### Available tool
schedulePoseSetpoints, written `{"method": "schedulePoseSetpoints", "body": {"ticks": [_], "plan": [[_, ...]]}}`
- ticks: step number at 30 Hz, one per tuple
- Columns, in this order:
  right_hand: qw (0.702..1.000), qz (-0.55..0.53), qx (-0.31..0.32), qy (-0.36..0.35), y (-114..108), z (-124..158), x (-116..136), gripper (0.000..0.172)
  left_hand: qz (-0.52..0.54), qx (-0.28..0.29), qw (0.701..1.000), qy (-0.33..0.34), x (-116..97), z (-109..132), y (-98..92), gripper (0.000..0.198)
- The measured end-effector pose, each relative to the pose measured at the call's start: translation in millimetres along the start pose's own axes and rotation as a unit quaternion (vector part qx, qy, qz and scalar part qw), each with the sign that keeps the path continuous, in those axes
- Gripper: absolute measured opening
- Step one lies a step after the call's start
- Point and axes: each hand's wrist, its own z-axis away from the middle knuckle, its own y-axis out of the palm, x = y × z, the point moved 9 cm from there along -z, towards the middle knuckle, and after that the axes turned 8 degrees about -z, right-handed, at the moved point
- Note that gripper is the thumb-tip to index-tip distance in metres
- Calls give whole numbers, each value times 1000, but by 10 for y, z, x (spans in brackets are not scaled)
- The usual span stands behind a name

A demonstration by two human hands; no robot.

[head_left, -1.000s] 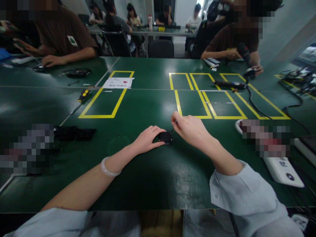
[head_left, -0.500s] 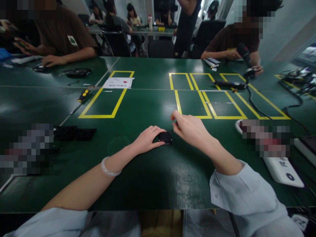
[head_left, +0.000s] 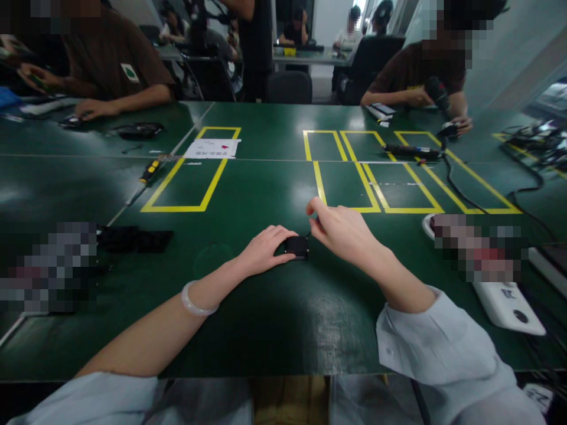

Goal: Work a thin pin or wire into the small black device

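Observation:
A small black rectangular part (head_left: 296, 246) lies on the green table (head_left: 283, 342) in front of me. My left hand (head_left: 269, 251) grips it from the left, thumb on the near side and fingers on the far side. Close to its right edge, my right hand (head_left: 339, 230) is closed in a pinch. From those fingers a thin dark tip (head_left: 309, 234) points down toward the part's upper right corner. Most of what the right hand holds is hidden, and I cannot tell its kind. Small bright spots show along the part's right edge.
A yellow-black screwdriver (head_left: 150, 170) lies left, beyond black pieces (head_left: 135, 238). Yellow tape outlines (head_left: 175, 208) mark the table. At right are a white device (head_left: 509, 304), a black cylindrical tool (head_left: 411, 151) and cables (head_left: 452, 177). Two co-workers sit across the table.
My hands and the black part stay in place. In the background, a standing person has moved left. The far left co-worker's raised hand has shifted slightly.

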Motion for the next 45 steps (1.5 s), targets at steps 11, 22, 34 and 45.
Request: {"method": "schedulePoseSetpoints", "body": {"ticks": [11,22,34,45], "plan": [[1000,-21,-9,-6,1,-3,-39,25,6,0,1000,-2,9,1,-6,42],[1000,-8,6,3,-13,4,-28,27,8,1,1000,-5,10,7,-6,41],[1000,-2,6,3,-13,-13,-20,27,5,1,1000,0,-1,0,-7,41],[1000,3,28,-7,4,-48,-17,26,0,-8,1000,0,-11,2,-25,41]]}}
